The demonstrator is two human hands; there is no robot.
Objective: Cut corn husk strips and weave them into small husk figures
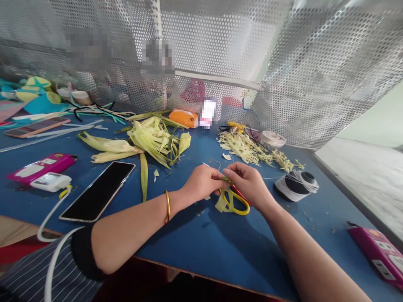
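Observation:
Both of my hands meet over the middle of the blue table [189,245]. My left hand [203,181], with a gold bangle at the wrist, pinches a green strip of corn husk [226,179]. The fingers of my right hand [247,181] close on the same strip from the other side. Pale ends of husk hang below the fingers. Under my hands lies a pair of scissors [244,208] with yellow and red handles, its blades hidden. A thin white thread [269,178] runs from near my right hand toward a spool of white thread [296,186].
A heap of corn husks [154,136] lies left of centre, shredded pieces [241,144] at the back right. A phone [99,191] and a magenta power strip [42,167] are at left; another magenta power strip [379,251] is at right. Perforated sheeting [217,37] stands behind.

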